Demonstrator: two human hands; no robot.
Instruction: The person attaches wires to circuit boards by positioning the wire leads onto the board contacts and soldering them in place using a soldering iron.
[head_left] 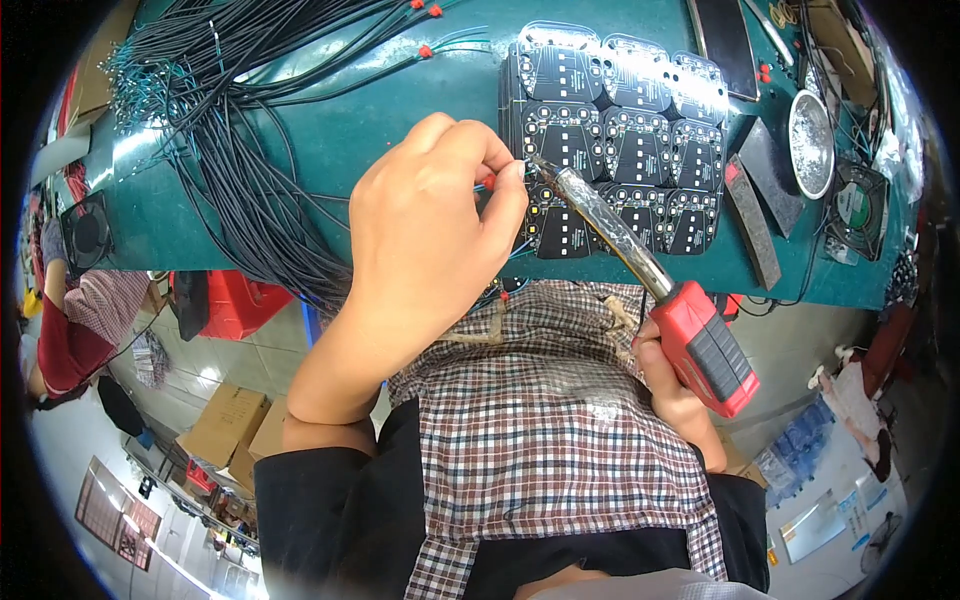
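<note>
My left hand (428, 215) is closed in a pinch over the left side of a stacked panel of black circuit boards (640, 125). Between its fingers is a cable end with a red piece on it and thin wires, mostly hidden. My right hand (672, 390) grips a soldering iron (708, 348) by its red and black handle. The iron's tip meets the panel's left part, close to my left fingertips. A thick bundle of black cables (265, 215) with bared wire ends lies left of the panel on the green tabletop (370, 110).
Right of the panel are a dark bar (753, 225), a black wedge-shaped piece (770, 175), a round metal dish (811, 145) and a small fan (858, 210). Another fan (87, 232) stands at the far left, near a co-worker's red sleeve (68, 335). A red bin (240, 308) is below the table.
</note>
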